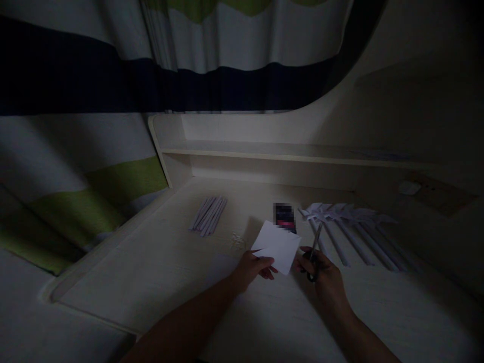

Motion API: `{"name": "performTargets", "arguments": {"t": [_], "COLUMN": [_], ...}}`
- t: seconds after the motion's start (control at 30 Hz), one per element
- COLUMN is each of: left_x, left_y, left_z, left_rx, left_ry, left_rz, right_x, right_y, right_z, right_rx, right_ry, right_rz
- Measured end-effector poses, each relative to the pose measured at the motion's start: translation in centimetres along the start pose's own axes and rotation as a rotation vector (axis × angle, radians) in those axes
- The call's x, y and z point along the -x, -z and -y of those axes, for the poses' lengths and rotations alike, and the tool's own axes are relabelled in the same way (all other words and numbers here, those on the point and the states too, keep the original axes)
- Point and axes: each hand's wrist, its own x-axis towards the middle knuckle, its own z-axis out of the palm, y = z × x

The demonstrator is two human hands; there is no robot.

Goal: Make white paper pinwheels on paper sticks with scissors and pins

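My left hand (254, 266) pinches the near left corner of a white square of paper (279, 247), thumb on top, fingers curled under, holding it tilted just above the desk (159, 272). My right hand (322, 275) is closed around the dark handles of a pair of scissors (314, 252), whose blades point up and away from me; I cannot tell in this dim light whether the blades are parted. The scissors sit just beside the paper's right edge, and my two hands are near each other with the sheet between them.

Behind the paper lies a small dark object (284, 217) with a red patch; it is blurred and no writing on it can be read. To the right, a row of white paper pinwheels (340, 214) on long sticks lies on the desk, their heads toward the back. To the left, well apart, is a bundle of pale paper sticks (208, 214). A low shelf (287, 151) runs along the back, and a striped curtain (113, 75) in white, navy and green hangs above and to the left.
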Motion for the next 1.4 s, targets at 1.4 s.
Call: {"name": "performTargets", "arguments": {"t": [1.4], "left_x": [-0.2], "left_y": [1.0], "left_z": [-1.8], "left_rx": [-0.015], "left_ry": [-0.120], "left_rz": [-0.421], "right_x": [0.3], "right_y": [-0.8], "right_z": [-1.7], "right_rx": [0.215], "right_ry": [-0.099], "right_rz": [0.473]}}
